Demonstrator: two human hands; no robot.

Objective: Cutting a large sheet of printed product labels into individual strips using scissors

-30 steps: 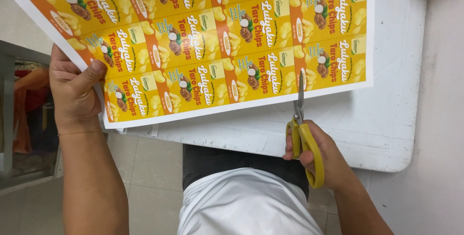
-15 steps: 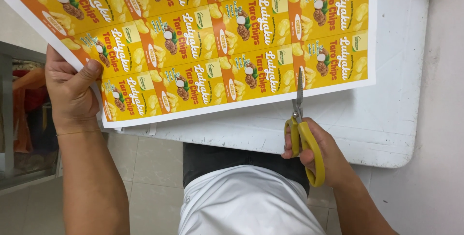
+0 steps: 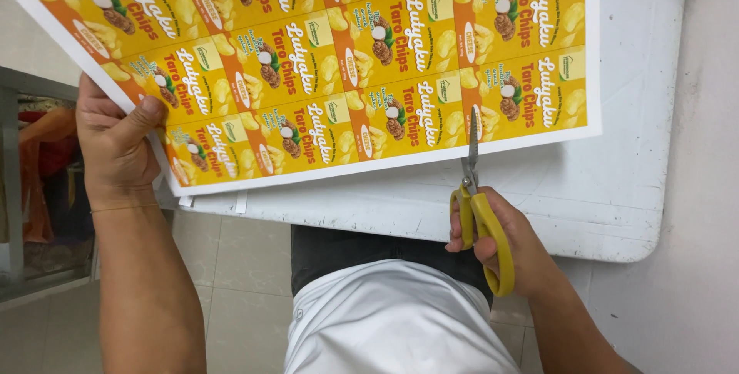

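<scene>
- The printed sheet [image 3: 323,58] is a large, glossy rectangle of paper with a white margin, covered in rows of yellow-and-orange label panels; it lies across the white table [image 3: 616,189] and overhangs its near-left edge.
- My left hand [image 3: 115,151] pinches the sheet's lower-left corner, thumb pressed flat on the printed face, fingers curled beneath.
- My right hand [image 3: 508,247] is closed through the loops of the scissors [image 3: 481,205], which have smooth yellow plastic handles and slim metal blades.
- The blades are nearly together and have entered the sheet's near edge, running up between two label columns.
- The tabletop is flat, with a rounded corner and scuffed, greyish marks.
- Below its edge are my white shirt [image 3: 392,320] and pale floor tiles [image 3: 239,266].
</scene>
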